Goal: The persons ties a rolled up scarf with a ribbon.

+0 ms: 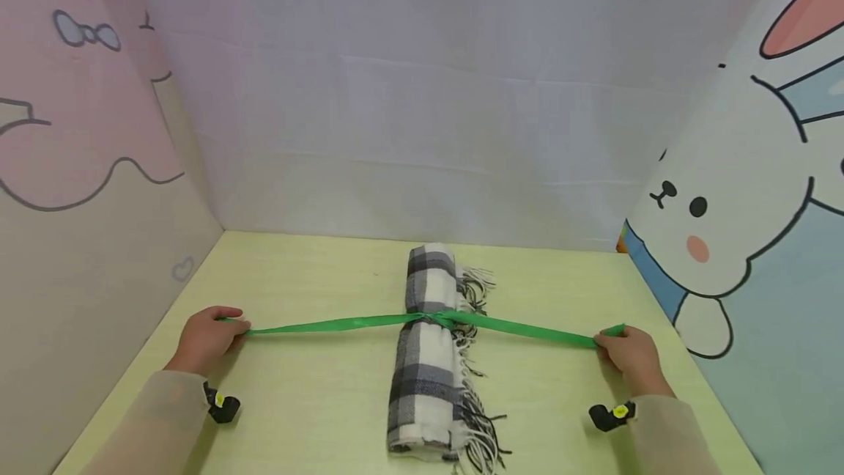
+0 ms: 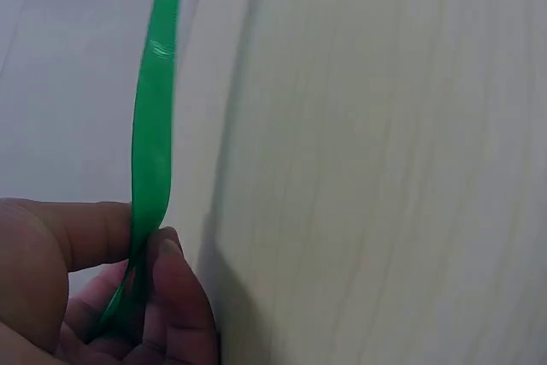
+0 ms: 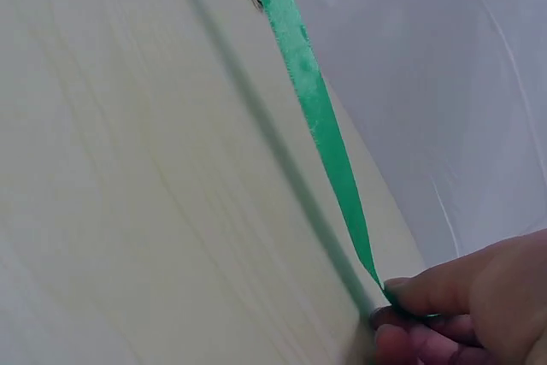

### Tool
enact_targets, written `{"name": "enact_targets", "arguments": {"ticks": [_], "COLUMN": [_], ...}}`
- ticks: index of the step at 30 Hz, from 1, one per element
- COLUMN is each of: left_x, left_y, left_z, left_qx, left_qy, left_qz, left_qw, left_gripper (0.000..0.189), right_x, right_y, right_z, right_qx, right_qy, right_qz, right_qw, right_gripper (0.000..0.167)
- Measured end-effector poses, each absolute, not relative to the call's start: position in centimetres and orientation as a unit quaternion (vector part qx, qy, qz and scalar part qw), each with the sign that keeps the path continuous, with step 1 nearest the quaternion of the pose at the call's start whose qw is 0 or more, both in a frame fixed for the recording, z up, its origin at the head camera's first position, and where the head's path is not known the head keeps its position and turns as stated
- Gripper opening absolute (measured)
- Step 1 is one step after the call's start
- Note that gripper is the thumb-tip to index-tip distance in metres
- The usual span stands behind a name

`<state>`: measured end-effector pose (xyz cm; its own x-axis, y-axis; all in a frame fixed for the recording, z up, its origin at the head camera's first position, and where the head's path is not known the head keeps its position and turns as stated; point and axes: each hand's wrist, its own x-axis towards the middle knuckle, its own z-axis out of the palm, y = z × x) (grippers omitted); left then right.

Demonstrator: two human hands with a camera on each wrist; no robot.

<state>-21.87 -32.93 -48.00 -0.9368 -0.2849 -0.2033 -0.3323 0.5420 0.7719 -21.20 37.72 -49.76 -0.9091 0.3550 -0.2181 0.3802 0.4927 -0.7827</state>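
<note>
A rolled plaid scarf [image 1: 422, 380] in white, grey and black lies lengthwise on the table, its fringe [image 1: 480, 431] spread along the right side. Round its middle runs a green ribbon [image 1: 343, 325], crossed or knotted on top. My left hand [image 1: 207, 339] pinches one end of the ribbon between thumb and fingers, out to the left. Out to the right, my right hand [image 1: 629, 354] pinches the other end, with a short tip sticking up past the fingers. Both lengths stretch nearly straight. In the wrist views the ribbon [image 2: 154, 134] runs from each pinch, above its shadow on the right.
The pale wood-grain table [image 1: 297, 402] is bordered by a white cloth backdrop [image 1: 422, 130] behind. Printed cartoon panels stand at both sides, the right one with a rabbit [image 1: 738, 226]. Each wrist wears a small black camera [image 1: 224, 407].
</note>
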Motion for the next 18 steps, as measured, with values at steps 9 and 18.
{"name": "enact_targets", "arguments": {"ticks": [9,18], "left_x": [-21.7,-21.1], "left_y": [-35.8,-37.2], "left_z": [-48.0,-47.2], "left_qx": [-0.198,-0.220], "left_qy": [0.916,0.933], "left_qz": [0.350,0.284], "left_qw": [-0.008,-0.030], "left_gripper": [0.047,0.052], "right_x": [-21.3,-20.8], "right_y": [38.6,38.7], "right_z": [-50.1,-49.7], "right_qx": [0.203,0.232], "right_qy": [0.936,0.924], "right_qz": [-0.286,-0.305], "right_qw": [0.019,0.015], "right_gripper": [0.048,0.060]}}
